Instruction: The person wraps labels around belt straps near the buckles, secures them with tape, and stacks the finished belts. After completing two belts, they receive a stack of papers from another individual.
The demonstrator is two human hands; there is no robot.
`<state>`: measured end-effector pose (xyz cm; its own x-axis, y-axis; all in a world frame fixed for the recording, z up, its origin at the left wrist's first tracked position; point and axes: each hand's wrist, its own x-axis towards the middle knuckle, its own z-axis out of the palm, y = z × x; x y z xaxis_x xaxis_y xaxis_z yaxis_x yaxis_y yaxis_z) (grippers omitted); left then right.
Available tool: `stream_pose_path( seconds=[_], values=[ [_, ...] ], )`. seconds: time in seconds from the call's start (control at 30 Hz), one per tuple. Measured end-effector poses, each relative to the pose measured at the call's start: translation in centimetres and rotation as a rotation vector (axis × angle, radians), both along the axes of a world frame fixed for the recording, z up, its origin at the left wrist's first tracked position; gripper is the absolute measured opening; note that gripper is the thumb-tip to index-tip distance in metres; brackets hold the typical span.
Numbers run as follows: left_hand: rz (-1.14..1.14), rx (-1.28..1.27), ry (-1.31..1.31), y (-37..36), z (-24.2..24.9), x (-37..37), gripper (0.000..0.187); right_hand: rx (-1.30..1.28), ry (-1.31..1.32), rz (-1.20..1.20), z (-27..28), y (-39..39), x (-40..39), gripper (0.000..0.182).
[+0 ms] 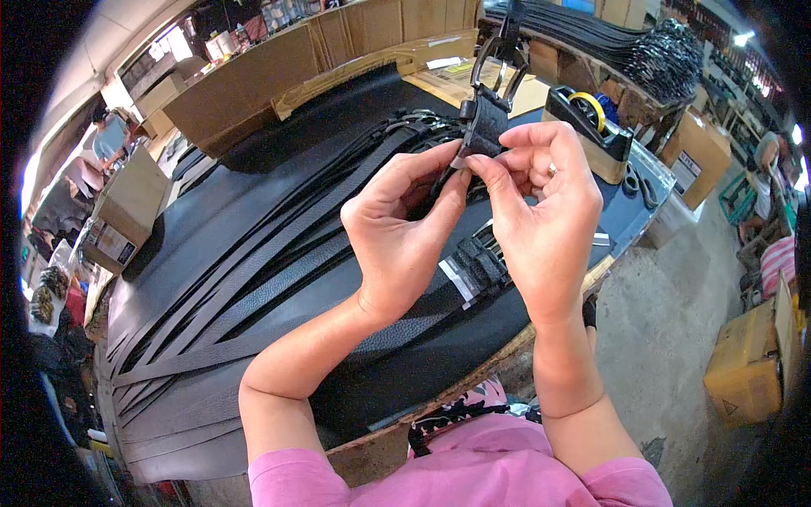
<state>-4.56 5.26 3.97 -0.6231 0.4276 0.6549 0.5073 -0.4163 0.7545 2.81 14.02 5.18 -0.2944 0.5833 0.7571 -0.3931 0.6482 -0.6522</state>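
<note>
A black leather belt [487, 120] is held up in front of me, its metal buckle [479, 71] at the upper end. My left hand [404, 226] pinches the lower part of it between thumb and fingertips. My right hand [545, 224] is closed too, its thumb meeting the left fingertips at a small shiny, pale strip [461, 160] on the belt. What that strip is, I cannot tell. Below the hands lies a stack of black belt ends [481, 266] with pale tips. Many long black straps [245, 279] fan out to the left across the table.
A tape dispenser [583, 139] with a yellow-cored roll stands at the right, beside scissors [639, 188]. Cardboard [321, 55] walls the table's back edge. More belts [608, 42] hang bundled behind. Boxes [748, 363] sit on the floor; people are in the background both sides.
</note>
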Motion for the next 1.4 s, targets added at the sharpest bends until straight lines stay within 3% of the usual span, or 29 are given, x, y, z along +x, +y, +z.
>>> stream_pose_path(
  seconds=[0.83, 0.9, 1.13, 1.2, 1.4],
  values=[
    [-0.004, -0.015, -0.02, -0.1, 0.2, -0.1, 0.025, 0.083, -0.061, -0.136, -0.2, 0.8, 0.1, 0.026],
    [-0.055, 0.008, -0.054, 0.0, 0.3, -0.1, 0.025, -0.113, -0.107, -0.005, 0.1, 0.4, 0.3, 0.029],
    [-0.192, -0.018, -0.248, -0.4, 1.5, -0.8, 0.027, -0.218, 0.131, 0.257, -1.0, 1.3, -0.7, 0.032],
    [-0.29, -0.061, -0.361, -0.5, 1.8, -1.2, 0.028, -0.395, 0.117, 0.394, -0.4, 1.2, -0.2, 0.031],
    [-0.34, -0.142, -0.406, -0.5, 1.9, -2.4, 0.031, -0.376, 0.033, 0.498, -0.6, 2.3, 0.8, 0.025]
  ],
)
